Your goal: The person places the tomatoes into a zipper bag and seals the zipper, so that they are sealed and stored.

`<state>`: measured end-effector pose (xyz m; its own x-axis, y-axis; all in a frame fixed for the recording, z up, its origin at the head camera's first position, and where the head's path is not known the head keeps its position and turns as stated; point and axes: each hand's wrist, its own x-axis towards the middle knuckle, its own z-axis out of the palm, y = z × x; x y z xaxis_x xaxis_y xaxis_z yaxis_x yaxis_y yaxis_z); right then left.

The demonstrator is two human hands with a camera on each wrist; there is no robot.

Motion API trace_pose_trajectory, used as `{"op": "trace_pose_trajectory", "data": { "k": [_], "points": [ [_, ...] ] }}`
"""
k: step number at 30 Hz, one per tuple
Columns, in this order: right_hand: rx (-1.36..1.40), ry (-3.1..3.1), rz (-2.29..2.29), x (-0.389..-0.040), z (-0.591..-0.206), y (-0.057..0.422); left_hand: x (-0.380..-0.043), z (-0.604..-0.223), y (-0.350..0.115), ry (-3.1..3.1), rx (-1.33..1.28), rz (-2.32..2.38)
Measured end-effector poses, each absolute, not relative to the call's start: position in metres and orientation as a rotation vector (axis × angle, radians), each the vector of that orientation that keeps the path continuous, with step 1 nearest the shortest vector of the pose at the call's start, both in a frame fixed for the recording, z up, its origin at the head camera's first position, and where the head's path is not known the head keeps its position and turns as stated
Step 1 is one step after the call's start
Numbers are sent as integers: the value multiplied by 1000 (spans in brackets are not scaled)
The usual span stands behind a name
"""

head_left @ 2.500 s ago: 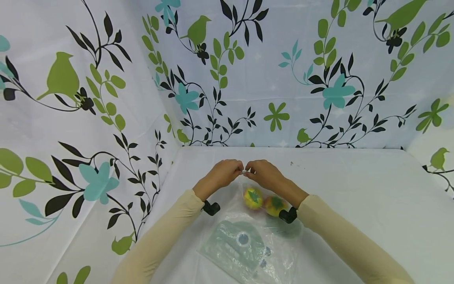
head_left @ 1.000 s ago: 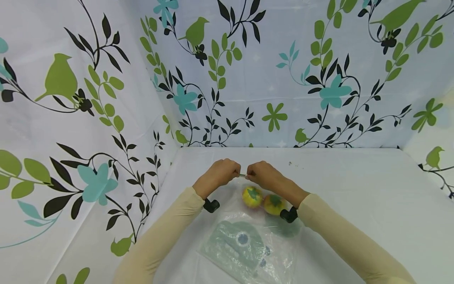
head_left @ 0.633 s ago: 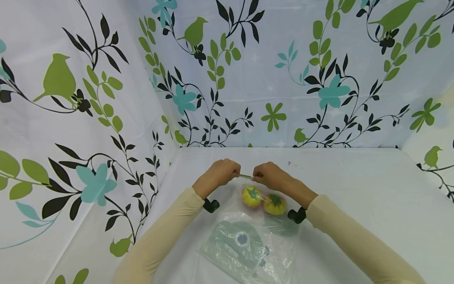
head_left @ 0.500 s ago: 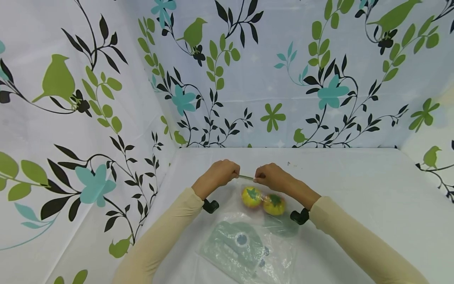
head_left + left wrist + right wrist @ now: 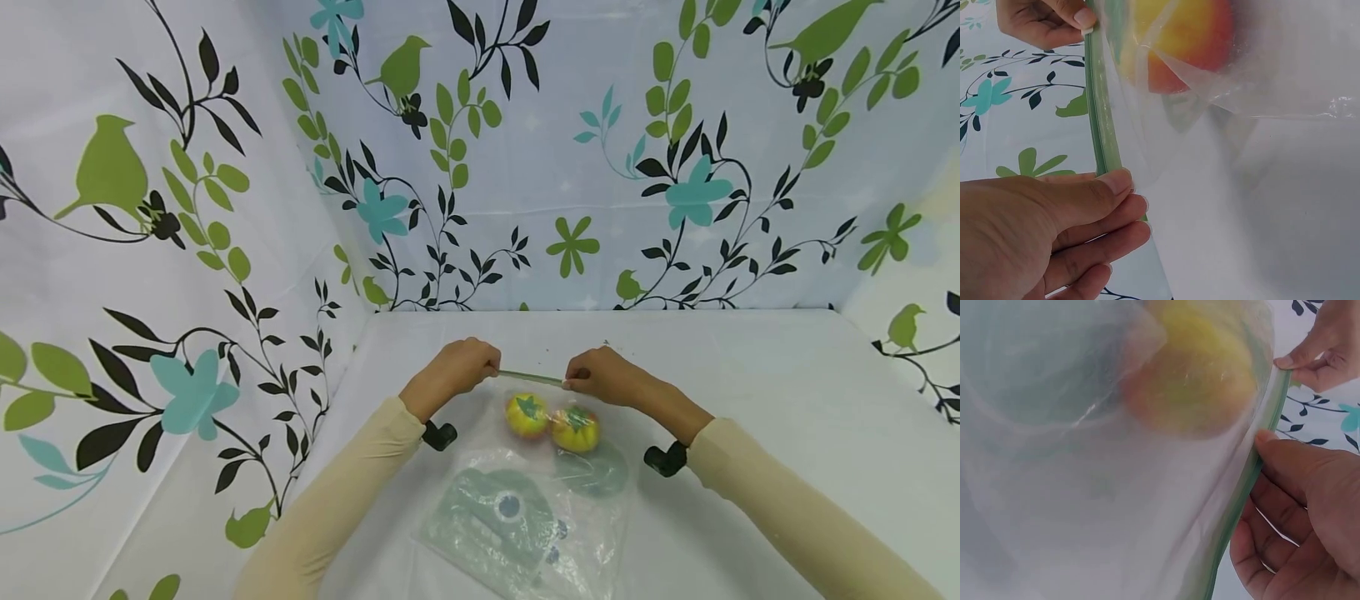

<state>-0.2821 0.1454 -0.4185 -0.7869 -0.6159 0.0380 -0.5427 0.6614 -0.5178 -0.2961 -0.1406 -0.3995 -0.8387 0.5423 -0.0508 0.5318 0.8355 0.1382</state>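
A clear zip bag (image 5: 600, 533) with a green zip strip (image 5: 528, 377) lies flat on the white table. Two round yellow-red fruits with green leafy tops, the left fruit (image 5: 527, 417) and the right fruit (image 5: 575, 430), show through the plastic near the strip. My left hand (image 5: 459, 367) pinches the strip's left end between thumb and fingers. Farther along, my right hand (image 5: 611, 379) pinches the strip between thumb and curled fingers. A small white slider (image 5: 1087, 30) shows at its thumb tip in the left wrist view.
Through the plastic, nearer me, a pale green flat shape (image 5: 487, 500) with a round spot shows, plus another pale green rounded shape (image 5: 592, 473). A patterned cloth with birds and leaves (image 5: 570, 150) hangs behind and left of the white table (image 5: 750, 392).
My right hand has moved right along the zip strip, away from my left hand, baring more of the strip between them. My left hand keeps its hold at the left end.
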Motion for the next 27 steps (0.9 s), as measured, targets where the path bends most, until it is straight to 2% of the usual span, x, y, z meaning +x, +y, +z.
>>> {"op": "trace_pose_trajectory", "data": {
  "k": [27],
  "points": [
    [-888,2696,-758,-270,-414,211,-299,-400,-151,2934,851,209]
  ]
}}
